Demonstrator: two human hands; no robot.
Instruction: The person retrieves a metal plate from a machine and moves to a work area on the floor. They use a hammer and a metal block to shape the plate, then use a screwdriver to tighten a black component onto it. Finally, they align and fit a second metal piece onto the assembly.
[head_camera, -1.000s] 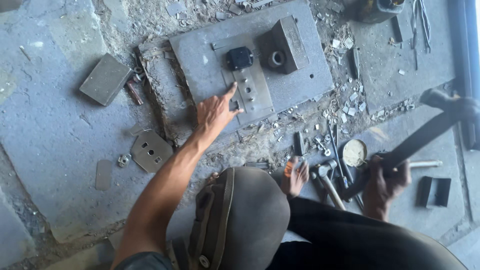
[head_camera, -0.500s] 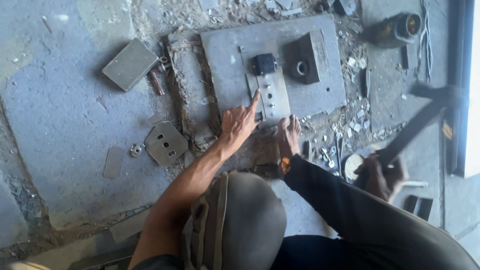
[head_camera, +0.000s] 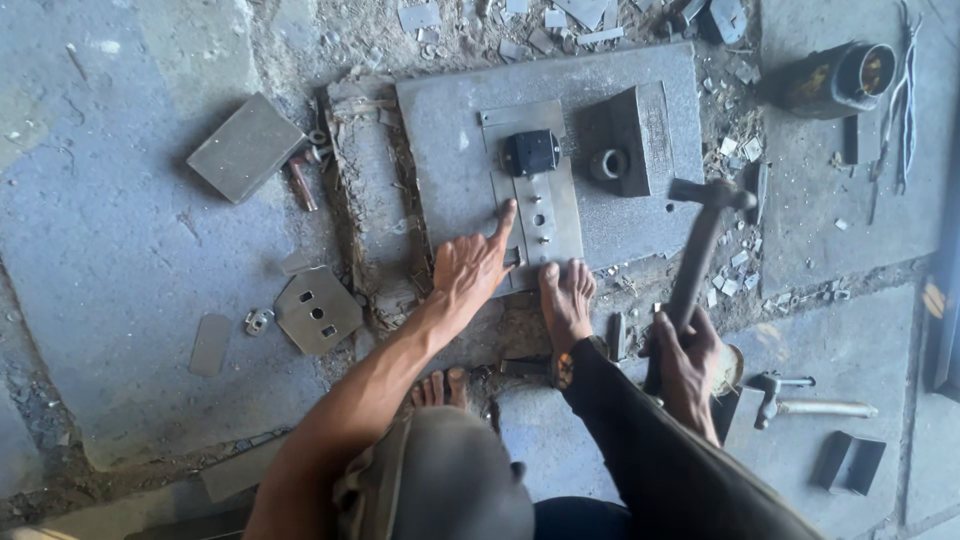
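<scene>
My left hand (head_camera: 470, 270) lies flat on a thick steel base plate (head_camera: 450, 130), its forefinger touching a narrow metal strip with small holes (head_camera: 545, 215). A black block (head_camera: 531, 152) sits on the far end of that strip. My right hand (head_camera: 690, 365) grips the handle of a hammer (head_camera: 697, 255), whose head hangs over the plate's right side, clear of the strip. A bare foot (head_camera: 567, 300) presses on the plate's near edge, just below the strip. A dark block with a round hole (head_camera: 620, 150) stands on the plate to the right of the strip.
A square plate with slots (head_camera: 317, 310) and a flat grey plate (head_camera: 245, 147) lie on the concrete to the left. A dark cylinder (head_camera: 835, 78) lies at top right. A second hammer (head_camera: 800, 405) and a small black box (head_camera: 848, 462) lie at lower right. Metal scraps litter the ground around the base plate.
The hammer has swung from far right in towards the base plate, its head now over the plate's right side. My left hand stays at the strip. The foot is now on the plate's edge.
</scene>
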